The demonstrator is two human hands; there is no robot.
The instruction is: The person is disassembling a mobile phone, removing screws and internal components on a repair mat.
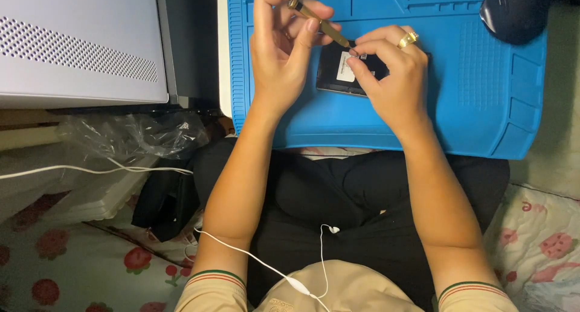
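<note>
Head view, one only. I noted a blue work mat [483, 94] across the lap, its near edge just above the knees and its left edge beside a grey perforated case [78, 40]; bare mat lay open to the right of the hands and along the near edge. One dark phone-like device [338, 73] lay flat on the mat, right of its middle and partly hidden under the fingers; which way its long axis ran I could not tell. The left hand [281, 52] had its fingers curled closed round one brass-coloured screwdriver [319, 23], long axis slanting from upper left down to lower right, tip at the device's top edge. The right hand [389, 76], one gold ring on it, pinched thumb and forefinger together at that tip; what they gripped was too small to tell. One dark mouse [513, 10] sat at the mat's far right corner, well apart from both hands. One white earphone cable [266, 266] crossed the lap.
</note>
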